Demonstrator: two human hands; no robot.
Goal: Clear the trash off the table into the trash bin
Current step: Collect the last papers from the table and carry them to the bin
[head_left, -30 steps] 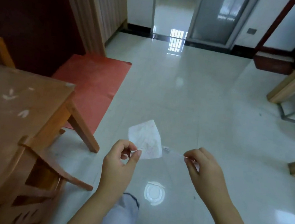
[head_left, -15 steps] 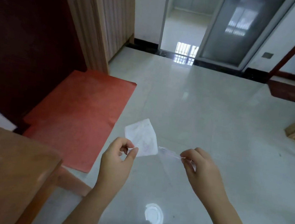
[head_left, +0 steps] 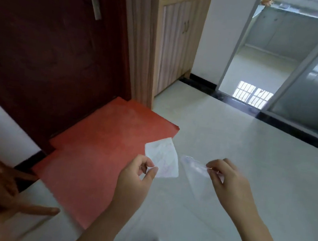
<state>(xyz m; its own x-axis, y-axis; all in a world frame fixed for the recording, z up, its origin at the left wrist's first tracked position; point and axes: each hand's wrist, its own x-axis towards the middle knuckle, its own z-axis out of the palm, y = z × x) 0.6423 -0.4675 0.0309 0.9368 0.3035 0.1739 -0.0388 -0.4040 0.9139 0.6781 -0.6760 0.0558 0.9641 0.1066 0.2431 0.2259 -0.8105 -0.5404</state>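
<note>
Parted now: left hand (head_left: 137, 177) pinches one paper (head_left: 162, 157), right hand (head_left: 228, 181) one clear film (head_left: 194, 169).

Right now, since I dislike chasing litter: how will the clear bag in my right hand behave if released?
Probably floppy: the clear bag hangs limp, pinched by the right hand. Likely light, thin see-through film, so it may drift, not drop.
</note>
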